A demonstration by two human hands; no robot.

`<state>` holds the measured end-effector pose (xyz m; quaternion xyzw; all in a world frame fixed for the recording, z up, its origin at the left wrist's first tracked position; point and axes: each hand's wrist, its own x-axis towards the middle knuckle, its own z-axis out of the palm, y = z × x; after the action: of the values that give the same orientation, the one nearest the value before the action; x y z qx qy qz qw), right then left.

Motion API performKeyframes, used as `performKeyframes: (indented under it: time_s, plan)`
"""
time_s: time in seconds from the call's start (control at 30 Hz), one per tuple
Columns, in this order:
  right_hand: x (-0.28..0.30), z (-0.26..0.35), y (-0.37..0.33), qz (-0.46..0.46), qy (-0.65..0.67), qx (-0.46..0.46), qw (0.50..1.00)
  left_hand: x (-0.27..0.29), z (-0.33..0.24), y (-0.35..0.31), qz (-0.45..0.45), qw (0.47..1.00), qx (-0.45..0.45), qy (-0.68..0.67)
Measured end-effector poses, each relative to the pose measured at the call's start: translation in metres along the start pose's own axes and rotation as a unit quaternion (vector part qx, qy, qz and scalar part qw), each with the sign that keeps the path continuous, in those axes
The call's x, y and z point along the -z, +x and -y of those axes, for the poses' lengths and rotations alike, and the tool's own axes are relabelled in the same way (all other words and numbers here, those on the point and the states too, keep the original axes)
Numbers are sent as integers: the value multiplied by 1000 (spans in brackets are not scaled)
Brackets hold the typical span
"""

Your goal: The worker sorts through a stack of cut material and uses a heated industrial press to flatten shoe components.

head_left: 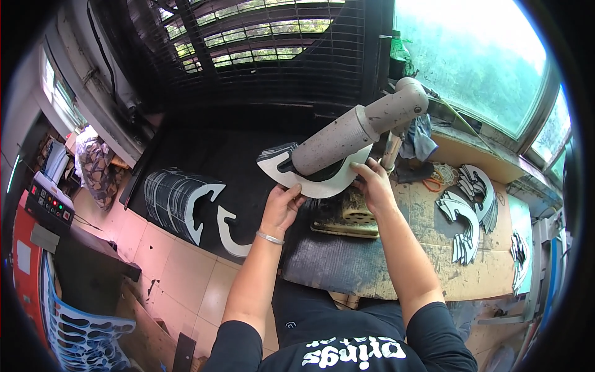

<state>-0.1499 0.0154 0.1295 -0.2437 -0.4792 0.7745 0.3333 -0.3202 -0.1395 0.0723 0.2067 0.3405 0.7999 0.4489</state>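
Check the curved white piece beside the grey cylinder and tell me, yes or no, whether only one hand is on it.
No, the left hand and the right hand both grip the curved white piece.

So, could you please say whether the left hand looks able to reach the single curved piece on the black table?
Probably yes: the curved piece lies on the black table near the left hand, with nothing seen on top, though that hand would first have to release the white sheet it holds.

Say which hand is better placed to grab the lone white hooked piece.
Probably the left hand: it is nearer the hooked piece, while the right hand sits farther off; both hold a white panel.
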Motion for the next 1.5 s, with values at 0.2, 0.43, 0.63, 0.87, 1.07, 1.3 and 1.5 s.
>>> performKeyframes:
  time_s: [0.2,0.43,0.63,0.87,1.07,1.3,1.5]
  plan:
    - [-16,-15,-21,78,71,0,994,-5,5,-12,-6,999,-14,-49]
    - [-29,-20,-6,30,56,53,997,-21,8,-4,-18,996,-53,-66]
    - [-29,-27,0,-17,-39,139,989,-33,7,8,-5,994,-74,-84]
    - [-27,-28,-3,-40,-84,168,981,-35,11,4,5,994,-67,-84]
    - [-33,-29,-14,-42,-105,179,977,-34,14,-7,-20,993,-77,-81]
    - [-28,-33,-21,-39,-106,182,977,-35,12,-18,-17,995,-72,-74]
    - [-36,-28,-35,-35,-130,171,976,-35,8,-29,-18,995,-83,-54]
